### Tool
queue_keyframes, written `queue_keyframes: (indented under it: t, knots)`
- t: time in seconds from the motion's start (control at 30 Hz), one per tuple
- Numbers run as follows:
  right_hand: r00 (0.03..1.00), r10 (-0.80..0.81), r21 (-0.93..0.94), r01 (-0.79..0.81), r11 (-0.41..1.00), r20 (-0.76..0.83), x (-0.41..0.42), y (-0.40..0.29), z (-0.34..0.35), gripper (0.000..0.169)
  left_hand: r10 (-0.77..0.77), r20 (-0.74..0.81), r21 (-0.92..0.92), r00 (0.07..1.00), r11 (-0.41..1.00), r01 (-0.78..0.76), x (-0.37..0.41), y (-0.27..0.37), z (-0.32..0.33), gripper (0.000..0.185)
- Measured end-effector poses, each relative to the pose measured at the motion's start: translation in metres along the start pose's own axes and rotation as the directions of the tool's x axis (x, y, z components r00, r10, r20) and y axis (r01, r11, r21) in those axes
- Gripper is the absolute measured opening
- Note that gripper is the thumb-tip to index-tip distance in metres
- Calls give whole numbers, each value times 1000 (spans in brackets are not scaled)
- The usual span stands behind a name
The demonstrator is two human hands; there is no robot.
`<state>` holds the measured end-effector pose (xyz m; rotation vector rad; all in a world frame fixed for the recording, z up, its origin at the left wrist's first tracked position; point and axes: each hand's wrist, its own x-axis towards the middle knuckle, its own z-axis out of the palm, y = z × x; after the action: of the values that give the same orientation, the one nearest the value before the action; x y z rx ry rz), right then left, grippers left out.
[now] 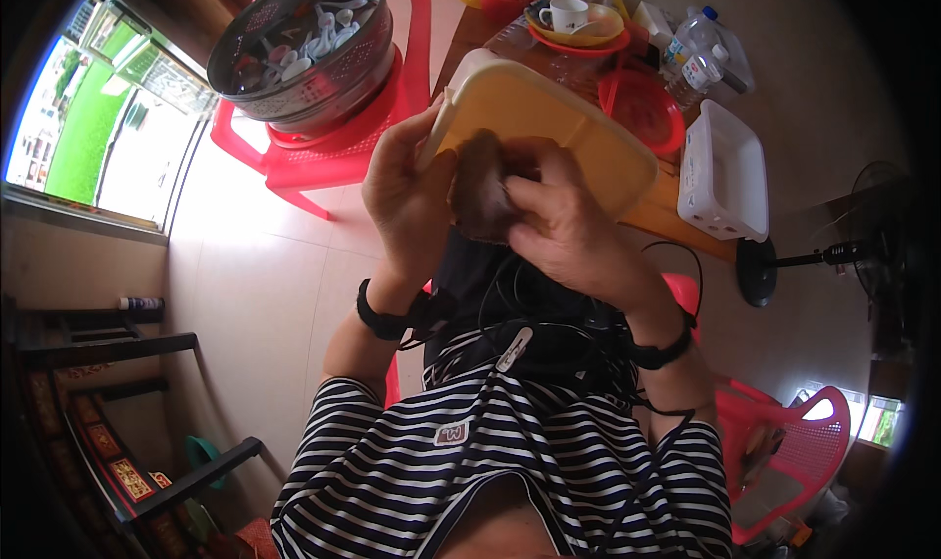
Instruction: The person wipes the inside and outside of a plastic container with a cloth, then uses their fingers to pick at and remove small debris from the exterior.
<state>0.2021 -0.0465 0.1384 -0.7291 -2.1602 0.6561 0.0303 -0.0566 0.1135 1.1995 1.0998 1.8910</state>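
My left hand (408, 191) grips the near left edge of a yellow plastic tray or lid (514, 103) with a pale rim, holding it tilted above my lap. In my right hand (566, 217) is a bunched grey-brown cloth (481, 191), pressed against the tray's near side. The cloth is somewhat blurred, and it hides part of the tray's lower edge. Behind the tray's upper left corner shows a whitish plastic edge (470, 66); what it belongs to is hidden.
A large perforated metal basin (301, 107) with several spoons stands on a red plastic chair (345, 155) at left. Beyond the tray, a wooden table (662, 191) bears a red lid (641, 111), a white cup (568, 15), plastic bottles (698, 70) and a white bin (724, 169). A fan (831, 254) stands right.
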Motion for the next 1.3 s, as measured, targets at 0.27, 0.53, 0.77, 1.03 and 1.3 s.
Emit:
queue_keyframes:
  t: [0.27, 0.53, 0.77, 1.03, 1.3]
  knots:
    - [998, -69, -10, 69, 998, -10, 4, -6, 37, 27, -95, -55, -57, 994, 994, 92, 2, 9, 4, 40]
    - [992, -86, -327, 112, 938, 95, -24, 2, 16, 26, -17, -31, -26, 999, 1000, 16, 12, 3, -8, 52]
    - [989, -86, -449, 133, 884, 125, -45, 14, 12, 27, -83, -12, -91, 996, 993, 82, 21, 7, -15, 53]
    - [989, -96, -491, 140, 860, 113, -43, 33, 34, 30, -192, 77, -83, 978, 977, 199, 27, -7, -17, 42]
    - [991, -129, -459, 122, 880, 16, -31, 36, 9, 33, -251, 197, -171, 948, 943, 285, 29, -9, -11, 73]
